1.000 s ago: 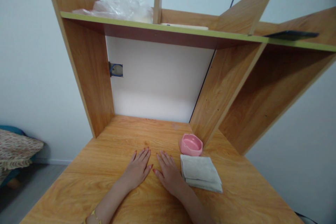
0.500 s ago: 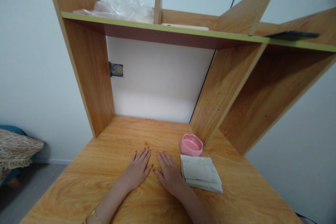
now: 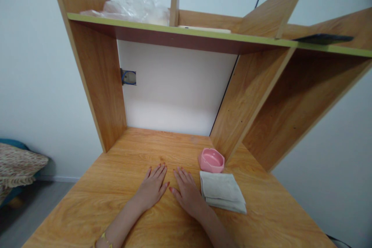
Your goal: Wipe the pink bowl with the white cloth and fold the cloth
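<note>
My left hand point(image 3: 152, 188) lies flat, palm down, on the wooden desk point(image 3: 95, 186), fingers stretched forward and thumb out to the side. Beside it, my right hand point(image 3: 186, 192) rests the same way, a small gap between the two thumbs. Neither hand holds anything. A folded light grey cloth point(image 3: 222, 192) lies just right of my right hand. Behind the cloth stands a pink, many-sided bowl point(image 3: 211, 161), close to the foot of the upright panel. A gold bracelet point(image 3: 106, 240) circles my left wrist.
Above the desk runs a shelf point(image 3: 174, 33) with a green edge. It bears a clear plastic bag point(image 3: 136, 9), a flat white item point(image 3: 205, 30) and a dark flat object point(image 3: 324, 39). Wooden panels point(image 3: 100, 85) flank the desk. A wall socket opening point(image 3: 129, 77) shows blue wire.
</note>
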Tool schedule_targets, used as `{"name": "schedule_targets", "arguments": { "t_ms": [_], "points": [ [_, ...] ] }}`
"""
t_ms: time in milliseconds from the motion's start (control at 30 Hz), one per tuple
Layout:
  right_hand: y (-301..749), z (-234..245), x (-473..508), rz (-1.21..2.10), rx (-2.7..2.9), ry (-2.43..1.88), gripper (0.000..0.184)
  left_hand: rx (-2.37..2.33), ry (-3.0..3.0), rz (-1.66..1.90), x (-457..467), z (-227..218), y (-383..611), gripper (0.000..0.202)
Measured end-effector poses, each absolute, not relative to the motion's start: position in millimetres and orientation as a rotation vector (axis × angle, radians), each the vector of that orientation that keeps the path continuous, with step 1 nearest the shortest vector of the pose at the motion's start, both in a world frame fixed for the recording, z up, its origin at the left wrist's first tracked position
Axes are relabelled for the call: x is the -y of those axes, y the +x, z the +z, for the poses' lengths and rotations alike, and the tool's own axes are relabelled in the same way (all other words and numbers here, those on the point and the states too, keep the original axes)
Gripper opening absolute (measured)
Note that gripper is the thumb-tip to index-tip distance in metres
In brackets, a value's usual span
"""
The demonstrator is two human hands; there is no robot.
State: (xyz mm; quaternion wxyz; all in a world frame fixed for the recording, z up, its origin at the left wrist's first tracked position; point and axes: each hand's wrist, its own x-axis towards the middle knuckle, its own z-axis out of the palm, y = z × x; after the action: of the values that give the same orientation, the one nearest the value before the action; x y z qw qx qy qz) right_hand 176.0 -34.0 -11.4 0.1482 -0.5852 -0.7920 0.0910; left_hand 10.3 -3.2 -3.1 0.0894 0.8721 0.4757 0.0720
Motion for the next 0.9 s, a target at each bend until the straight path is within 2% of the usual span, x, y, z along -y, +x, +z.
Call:
{"name": "schedule_targets", "arguments": {
  "t_ms": [167, 300, 400, 500, 633, 900],
  "points": [
    [176.6, -10.1, 27.3, 0.234, 2.188, -1.583, 0.045, -1.409, 2.591, 0.215, 3.5, -2.4, 10.1, 0.053],
    [193.6, 10.9, 19.6, 0.114, 1.895, -1.566, 0.037, -1.404, 2.596, 0.244, 2.9, -5.3, 9.2, 0.055],
    [224.4, 28.7, 18.4, -0.048, 1.518, -1.851, 0.040, -1.402, 2.600, 0.264, 2.6, -7.4, 8.9, 0.054],
    [260.4, 34.8, 18.1, -0.052, 1.232, -2.168, 0.045, -1.408, 2.597, 0.255, 2.7, -6.8, 9.3, 0.054],
    [292.4, 23.8, 12.7, 0.076, 1.246, -2.219, 0.048, -1.415, 2.587, 0.228, 3.0, -4.6, 10.2, 0.055],
    [299.1, 10.2, 1.4, 0.122, 1.276, -2.177, 0.039, -1.415, 2.606, 0.250, 3.6, -5.3, 9.8, 0.054]
  ]
}}
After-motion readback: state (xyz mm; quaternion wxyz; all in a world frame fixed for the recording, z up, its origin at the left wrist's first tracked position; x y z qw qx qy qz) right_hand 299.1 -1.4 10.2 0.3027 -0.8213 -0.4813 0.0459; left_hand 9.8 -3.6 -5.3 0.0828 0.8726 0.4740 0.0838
